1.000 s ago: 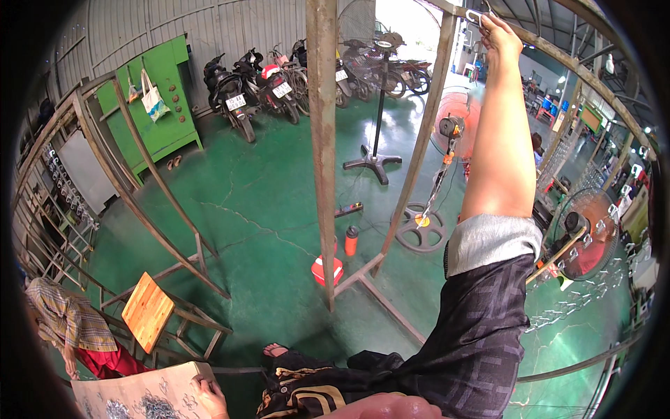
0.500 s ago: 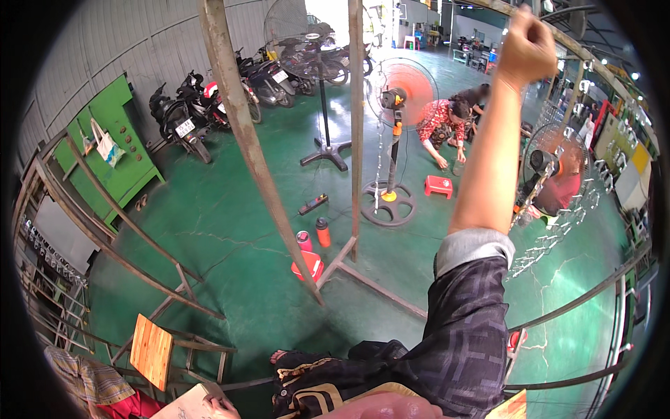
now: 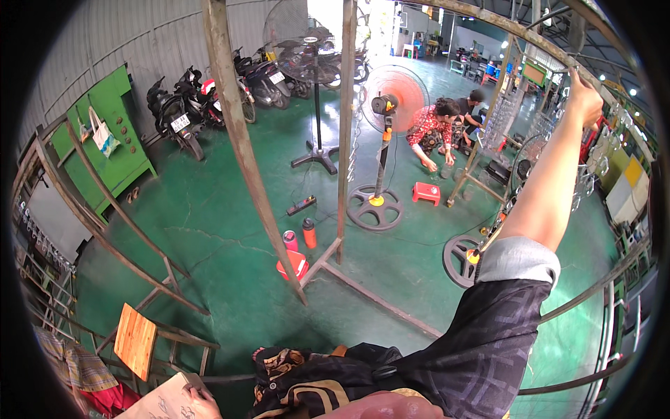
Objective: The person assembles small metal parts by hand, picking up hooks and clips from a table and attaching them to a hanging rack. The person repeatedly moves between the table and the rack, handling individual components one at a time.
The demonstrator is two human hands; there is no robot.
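Note:
My right arm reaches far out to the upper right, its dark patterned sleeve ending in a folded grey cuff. At the end of it, my right hand (image 3: pixel 585 103) is closed, with its fingertips up against the overhead metal rail (image 3: pixel 520 31). Whatever the fingers pinch is too small to make out. Strands of linked metal pieces (image 3: pixel 508 115) hang near the rail, left of the hand. My left hand is out of view. At the lower left, another person's hand (image 3: pixel 201 403) rests at a cardboard box (image 3: pixel 164 398) holding small metal pieces.
Upright metal posts (image 3: pixel 244 140) stand before me, with a floor bar (image 3: pixel 377 300) at their base. Beyond are a pedestal fan (image 3: pixel 380 153), a red stool (image 3: pixel 426 193), an orange bottle (image 3: pixel 308 234) and crouching people (image 3: pixel 434 129). A wooden seat (image 3: pixel 135 341) stands left.
My right hand has moved right and a little down along the rail. The view has shifted, and the hanging strand at the right no longer trails below my arm.

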